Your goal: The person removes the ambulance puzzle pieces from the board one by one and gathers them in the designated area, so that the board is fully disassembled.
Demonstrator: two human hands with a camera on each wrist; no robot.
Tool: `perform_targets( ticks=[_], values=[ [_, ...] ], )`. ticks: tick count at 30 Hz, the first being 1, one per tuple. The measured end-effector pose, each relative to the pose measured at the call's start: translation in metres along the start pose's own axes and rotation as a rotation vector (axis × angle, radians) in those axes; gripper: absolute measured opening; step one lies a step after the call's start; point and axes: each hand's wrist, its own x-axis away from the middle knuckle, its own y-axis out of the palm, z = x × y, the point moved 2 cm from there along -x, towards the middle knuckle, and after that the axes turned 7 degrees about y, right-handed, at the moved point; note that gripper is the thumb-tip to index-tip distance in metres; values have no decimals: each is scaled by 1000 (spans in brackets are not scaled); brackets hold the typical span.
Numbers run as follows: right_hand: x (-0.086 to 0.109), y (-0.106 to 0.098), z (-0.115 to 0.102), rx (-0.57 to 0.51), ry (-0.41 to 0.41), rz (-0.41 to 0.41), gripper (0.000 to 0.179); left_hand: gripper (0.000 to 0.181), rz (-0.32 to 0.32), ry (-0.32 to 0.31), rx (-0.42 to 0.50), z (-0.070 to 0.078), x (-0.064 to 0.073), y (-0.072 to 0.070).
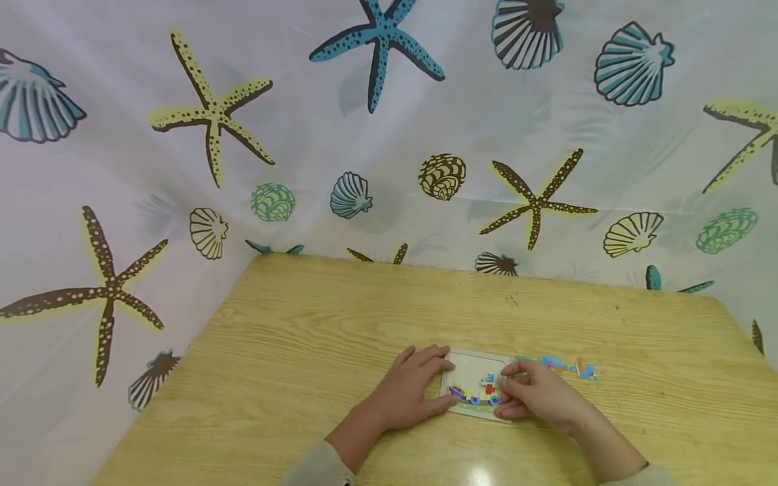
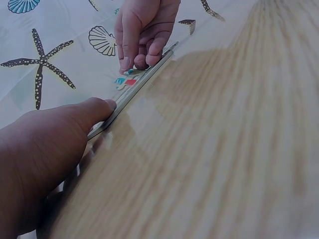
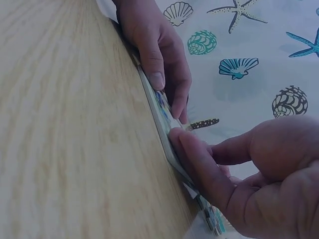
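Observation:
A small jigsaw puzzle board (image 1: 476, 361) with a pale raised rim lies on the table, its lower part filled with a colourful picture of a wheeled vehicle. My left hand (image 1: 419, 386) grips its left side, fingers at the upper corner and thumb (image 2: 102, 107) on the near part of the rim. Over the board's right side, my right hand (image 1: 541, 395) has thumb and forefinger pinched together on a small puzzle piece, mostly hidden by the fingertips (image 3: 182, 137). A teal bit shows under them in the left wrist view.
Several loose blue and multicoloured puzzle pieces (image 1: 586, 369) lie on the wood-grain table (image 1: 340, 310) just beyond my right hand. A white curtain (image 1: 389, 135) printed with starfish and shells hangs behind the table and along its sides.

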Motion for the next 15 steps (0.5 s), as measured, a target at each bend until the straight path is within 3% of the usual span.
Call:
perform_targets(
  ticks=[8,15],
  values=[
    [2,2,-1,80,-16,70,28,54,6,6,2,0,-1,1],
    [9,1,-3,80,12,89,23,55,6,3,11,0,-1,0]
  ],
)
